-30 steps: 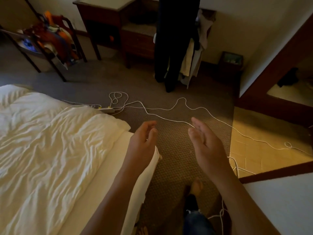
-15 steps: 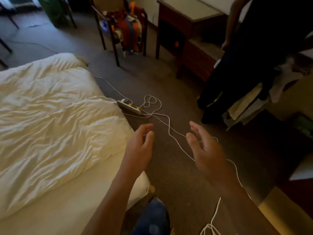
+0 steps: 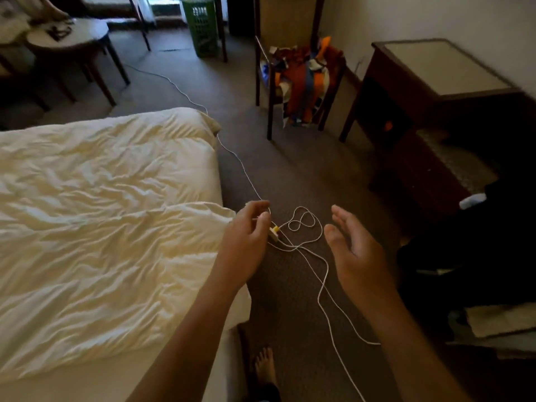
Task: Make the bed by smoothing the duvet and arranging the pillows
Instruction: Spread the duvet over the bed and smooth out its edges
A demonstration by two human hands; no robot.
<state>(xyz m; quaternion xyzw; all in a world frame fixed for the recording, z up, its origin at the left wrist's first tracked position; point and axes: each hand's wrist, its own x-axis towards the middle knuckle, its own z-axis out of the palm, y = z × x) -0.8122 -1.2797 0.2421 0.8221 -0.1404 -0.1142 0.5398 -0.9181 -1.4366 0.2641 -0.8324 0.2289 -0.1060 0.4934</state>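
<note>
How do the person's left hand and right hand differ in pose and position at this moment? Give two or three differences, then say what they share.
The left hand shows its back, at the duvet's edge; the right hand shows its palm, over the carpet. The left hand's fingers curl loosely; the right hand's lie nearly straight. Both hold nothing and hang above the white cable.

Head-worn camera looks forward and down, near over the duvet (image 3: pixel 110 227) edge and floor (image 3: pixel 290 175)
</note>
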